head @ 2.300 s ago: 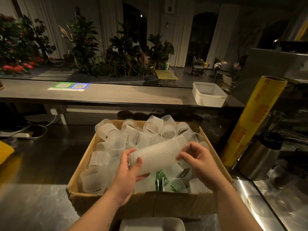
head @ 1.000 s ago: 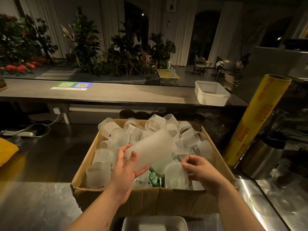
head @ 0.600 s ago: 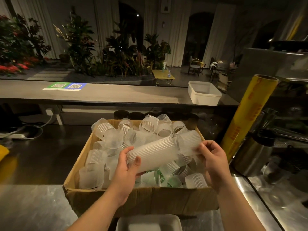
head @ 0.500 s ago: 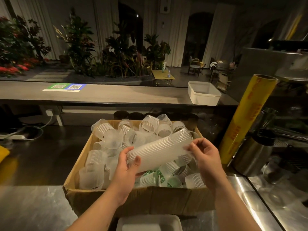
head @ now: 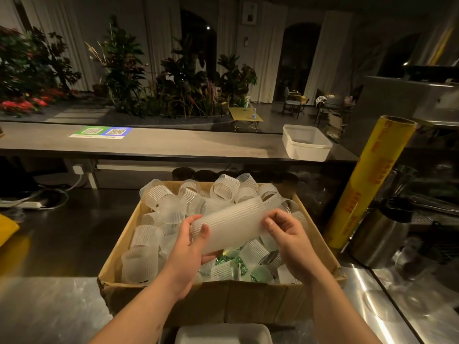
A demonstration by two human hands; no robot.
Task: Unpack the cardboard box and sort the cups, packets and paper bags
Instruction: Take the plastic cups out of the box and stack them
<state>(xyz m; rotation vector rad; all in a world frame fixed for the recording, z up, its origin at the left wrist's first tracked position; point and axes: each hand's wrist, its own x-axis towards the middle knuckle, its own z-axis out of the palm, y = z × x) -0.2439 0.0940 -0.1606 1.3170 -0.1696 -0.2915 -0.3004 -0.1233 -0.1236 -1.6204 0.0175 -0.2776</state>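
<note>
Middle of the frame: one stack of ribbed frosted cups (head: 228, 222) lies nearly flat above the one cardboard box (head: 223, 301) on the counter (head: 49, 306), its long axis running from lower left to upper right. The left hand (head: 188, 247) wraps fingers and thumb round the lower-left end. The right hand (head: 290, 239) pinches the upper-right end. Loose cups (head: 139, 266) fill the box, well over a dozen, too jumbled to count. A few green packets (head: 238, 266) show beneath.

— The stack of cups (head: 228, 224)?
— Frosted, ribbed, translucent plastic. The box (head: 223, 301) is rough, matt brown cardboard.
— The tabletop (head: 49, 309) under the box?
— Shiny brushed metal. Right of the box stands a glossy yellow film roll (head: 370, 180).
</note>
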